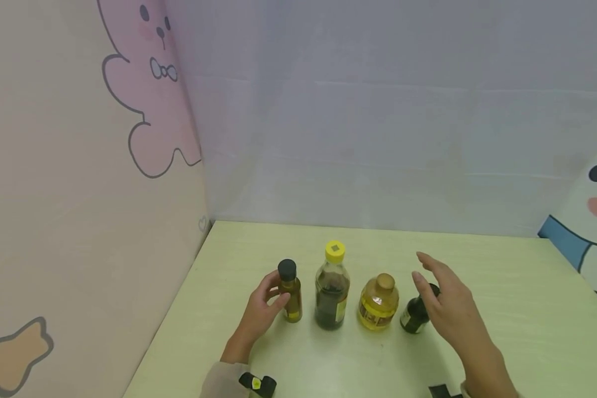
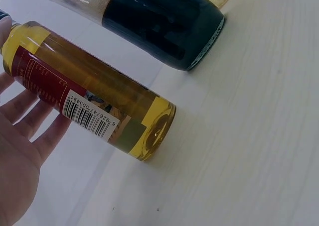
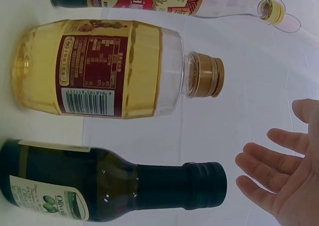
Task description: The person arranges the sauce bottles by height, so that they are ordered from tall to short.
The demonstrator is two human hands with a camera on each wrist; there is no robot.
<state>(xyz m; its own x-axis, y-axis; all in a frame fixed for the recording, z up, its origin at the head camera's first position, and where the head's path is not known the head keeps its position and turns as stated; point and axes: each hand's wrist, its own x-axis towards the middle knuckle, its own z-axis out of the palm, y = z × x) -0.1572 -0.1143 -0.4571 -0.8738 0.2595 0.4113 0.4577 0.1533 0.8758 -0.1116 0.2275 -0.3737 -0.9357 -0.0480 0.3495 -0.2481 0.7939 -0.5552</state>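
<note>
My left hand (image 1: 263, 307) holds a slim oil bottle (image 2: 94, 91) with a dark cap, thumb near its neck and fingers behind it. Its label carries a barcode. Beside it stands a dark sauce bottle (image 1: 332, 293) with a yellow cap. Farther right is a squat bottle of golden oil (image 3: 114, 69) with a gold-brown cap. Last in the row comes a dark green olive oil bottle (image 3: 60, 178). My right hand (image 1: 453, 309) hovers by that bottle, fingers spread and apart from its cap in the right wrist view, holding nothing.
The bottles stand in a row on a pale table (image 1: 502, 276). A light curtain-like backdrop (image 1: 378, 138) rises behind the table's far edge. On the left is a wall (image 1: 79, 221) with cartoon figures; another cartoon figure (image 1: 577, 221) shows at the right.
</note>
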